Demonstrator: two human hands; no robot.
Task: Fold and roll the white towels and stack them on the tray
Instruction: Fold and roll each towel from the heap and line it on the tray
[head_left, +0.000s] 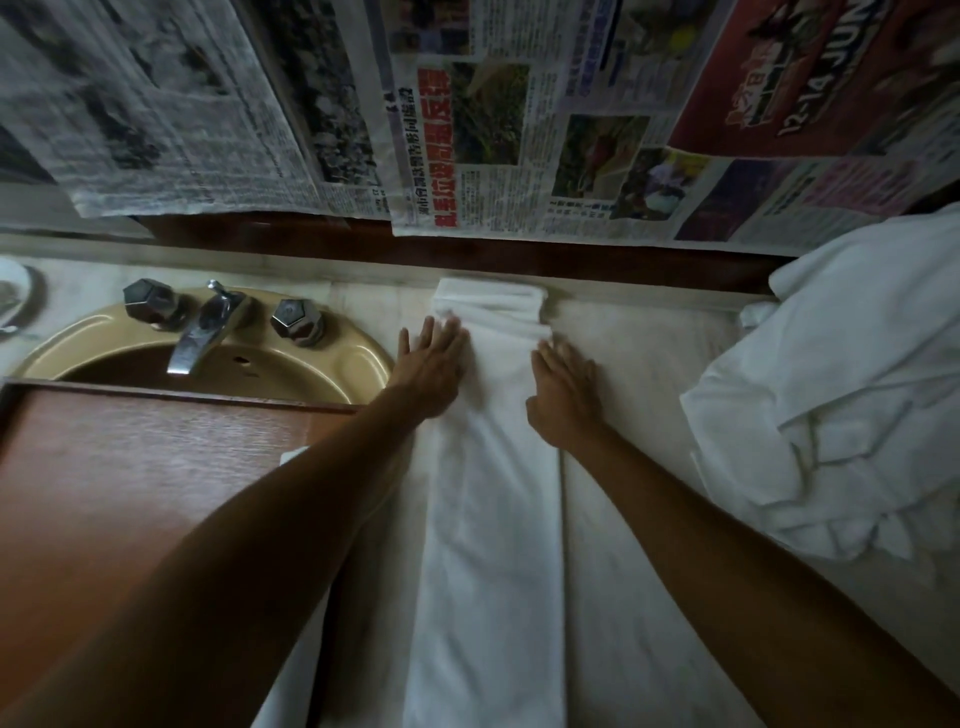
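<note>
Nearest, a long white towel (493, 519) is laid flat on the bench (649, 519). It has been folded into a narrow strip that runs away from the person. Its far end (493, 306) looks bunched or turned over near the wall, but that part is blurred, so it cannot be told if a roll has been started.

To the left, a brown wooden tray (130, 467) is set across the front of the sink (311, 358). No towels can be seen on it.

A bit farther on, the strip is pressed by both hands. The left hand (434, 364) is laid on its left edge and the right hand (563, 395) on its right edge. The fingers (447, 330) of both are held out straight and flat, and nothing is gripped.

On the right, a loose pile of white towels (831, 415) is heaped on the bench. They are not folded yet.

At the back, a tap (200, 332) stands over the sink, and newspaper sheets (519, 130) are hung on the wall.

The job seems to be near its start: one towel is folded long, but rolling, stacking and the whole pile are left.
</note>
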